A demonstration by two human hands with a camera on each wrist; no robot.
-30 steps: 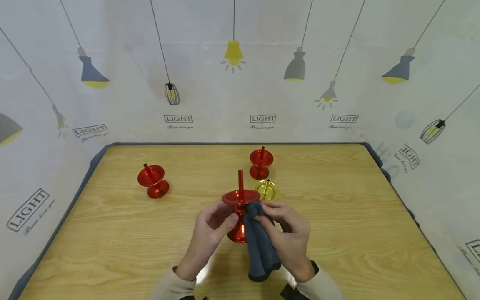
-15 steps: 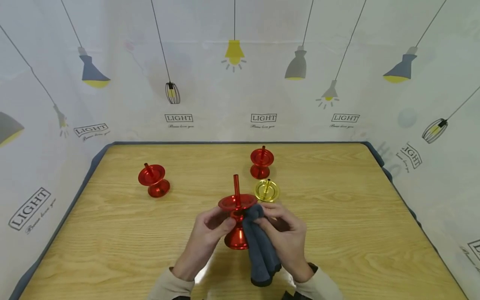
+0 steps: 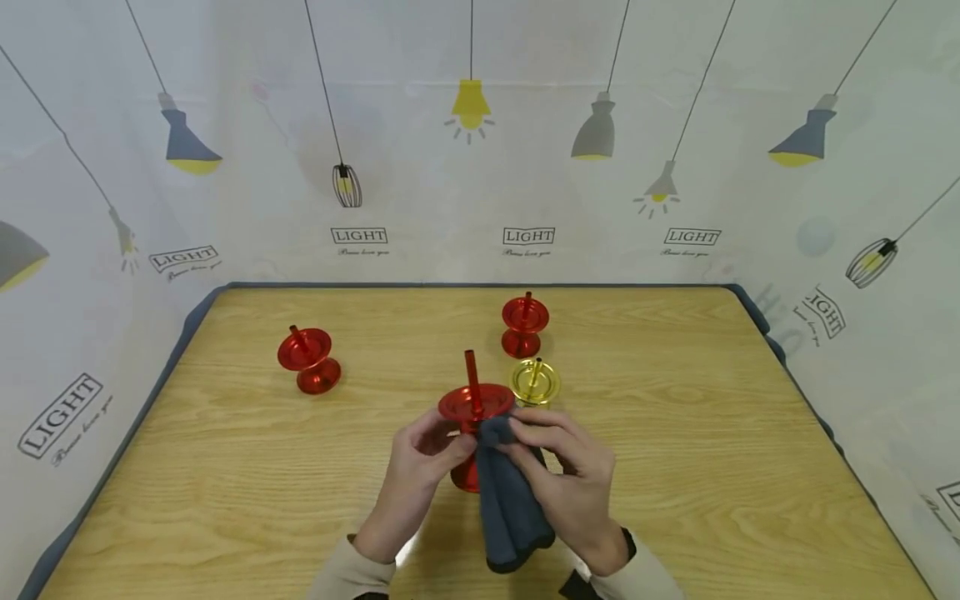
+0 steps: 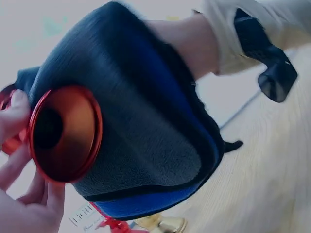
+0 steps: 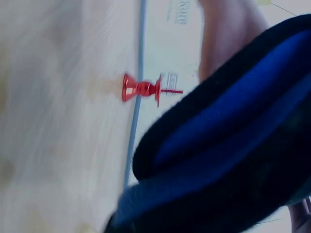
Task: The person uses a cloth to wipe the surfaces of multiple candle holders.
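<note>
Our left hand [image 3: 420, 467] gripping a red candleholder [image 3: 468, 408], our right hand [image 3: 576, 483] pinching a blue-grey cloth [image 3: 510, 500] against it, gold candleholder [image 3: 531, 386] farther off, slightly right

Front holder [image 3: 468, 408] shiny red all over, same red on left holder [image 3: 309, 354] and back holder [image 3: 523, 321]. Gold holder [image 3: 534, 383] kinda odd one out, yellowish metallic. Cloth [image 3: 513, 504] slate blue, black edging; wrist views show way brighter blue on it too. Counter [image 3: 225, 467] pale yellow-tan, wood-grain streaks. Backdrop [image 3: 420, 183] whitish, printed lamps in blue, grey, yellow, plus black LIGHT lettering. Sleeves [image 3: 352, 571] plain beige.
</note>
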